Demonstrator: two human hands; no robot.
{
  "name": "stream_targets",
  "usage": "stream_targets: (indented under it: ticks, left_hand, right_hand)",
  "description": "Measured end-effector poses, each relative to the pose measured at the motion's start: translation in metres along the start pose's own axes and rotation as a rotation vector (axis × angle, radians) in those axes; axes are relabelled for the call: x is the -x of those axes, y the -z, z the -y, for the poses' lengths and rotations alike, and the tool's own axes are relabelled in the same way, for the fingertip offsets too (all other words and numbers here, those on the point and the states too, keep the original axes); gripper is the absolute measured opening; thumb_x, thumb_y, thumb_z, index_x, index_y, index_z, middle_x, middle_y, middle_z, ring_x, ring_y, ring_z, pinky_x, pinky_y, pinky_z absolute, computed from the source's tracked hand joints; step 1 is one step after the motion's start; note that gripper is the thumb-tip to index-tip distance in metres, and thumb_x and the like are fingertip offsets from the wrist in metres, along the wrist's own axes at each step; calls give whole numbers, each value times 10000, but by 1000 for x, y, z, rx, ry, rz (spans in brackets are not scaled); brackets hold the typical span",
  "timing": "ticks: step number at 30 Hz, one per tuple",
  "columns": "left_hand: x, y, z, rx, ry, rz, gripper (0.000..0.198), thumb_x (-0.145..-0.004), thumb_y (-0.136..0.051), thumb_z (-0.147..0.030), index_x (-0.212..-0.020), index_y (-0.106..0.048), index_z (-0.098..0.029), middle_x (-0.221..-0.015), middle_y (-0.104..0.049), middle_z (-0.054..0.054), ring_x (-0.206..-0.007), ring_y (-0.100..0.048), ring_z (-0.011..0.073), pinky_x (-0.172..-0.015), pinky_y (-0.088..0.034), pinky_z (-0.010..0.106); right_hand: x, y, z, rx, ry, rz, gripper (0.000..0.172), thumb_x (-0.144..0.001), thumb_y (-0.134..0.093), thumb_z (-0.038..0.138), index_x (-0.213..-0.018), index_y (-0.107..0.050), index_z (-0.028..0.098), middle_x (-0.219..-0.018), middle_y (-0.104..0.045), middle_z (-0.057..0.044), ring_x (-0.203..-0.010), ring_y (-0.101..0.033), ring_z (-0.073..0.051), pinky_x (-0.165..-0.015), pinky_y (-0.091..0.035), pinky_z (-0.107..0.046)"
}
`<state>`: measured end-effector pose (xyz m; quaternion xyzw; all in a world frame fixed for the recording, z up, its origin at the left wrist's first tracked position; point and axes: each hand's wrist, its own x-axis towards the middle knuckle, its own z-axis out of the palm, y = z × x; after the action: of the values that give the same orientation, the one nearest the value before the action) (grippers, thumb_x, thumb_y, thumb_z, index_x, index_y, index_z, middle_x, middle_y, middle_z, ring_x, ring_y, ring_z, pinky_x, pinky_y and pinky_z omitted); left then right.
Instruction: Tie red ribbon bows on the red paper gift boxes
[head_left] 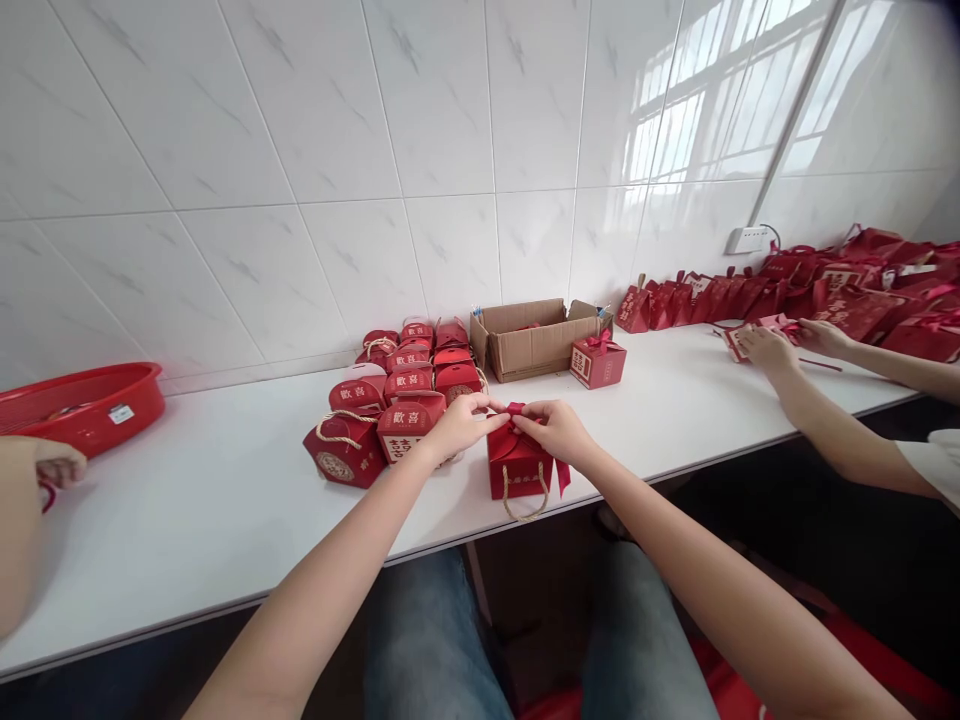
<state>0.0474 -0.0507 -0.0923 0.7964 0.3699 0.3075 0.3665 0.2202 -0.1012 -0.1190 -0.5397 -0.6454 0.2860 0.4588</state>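
A red gift box (520, 470) with a twisted rope handle stands upright near the table's front edge, its handle hanging down the near side. On its top is a red ribbon bow (515, 408), and a ribbon tail hangs at the right. My left hand (466, 422) pinches the bow's left side with thumb and forefinger. From the right, my right hand (555, 430) has its fingers closed on the bow's other side. Just left of the box, several red gift boxes (411, 415) with rope handles stand packed in rows, partly behind my left hand.
An open cardboard box (529, 345) stands against the wall, with a pink-red box (598, 362) beside it. A red plastic basin (112, 410) is at far left, near another person's hand (60, 465). At right, a co-worker's hands (772, 345) handle ribbon beside many red boxes (862, 280).
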Motion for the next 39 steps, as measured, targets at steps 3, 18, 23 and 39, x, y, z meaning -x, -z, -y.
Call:
stream_targets:
  ticks: [3,18,23,39]
  left_hand:
    - [1,-6,-1,101,10,-44,214,-701,-688,-377,-774,-660,-178,-781,-652,19,-695,-580,131,-619,-444,235]
    - [2,-13,7,131,-118,63,151,-766,-595,-293,-821,-502,-188,-843,-574,6,-863,-583,149,-800,-459,283]
    - [-1,-17,9,41,-168,-38,172,-733,-646,-238,-845,-529,-178,-898,-598,32,-909,-604,166,-855,-469,315]
    - [-2,-12,21,9,-174,-17,124,-766,-608,-276,-790,-609,-154,-837,-646,53,-853,-621,182,-841,-501,347]
  right_hand:
    - [0,-2,-3,-64,-12,-18,144,-774,-551,256,-810,-661,169,-764,-718,-45,-723,-651,-174,-675,-467,-267]
    - [5,-5,-1,-43,4,-109,189,-762,-533,220,-839,-697,170,-808,-725,-50,-764,-669,-187,-728,-496,-285]
    - [6,-8,2,40,3,-153,210,-779,-538,254,-851,-720,178,-861,-711,-50,-768,-632,-183,-746,-479,-291]
    - [2,-7,-14,165,33,-170,152,-768,-637,282,-839,-748,207,-1139,-595,-104,-1084,-549,-249,-951,-407,-396]
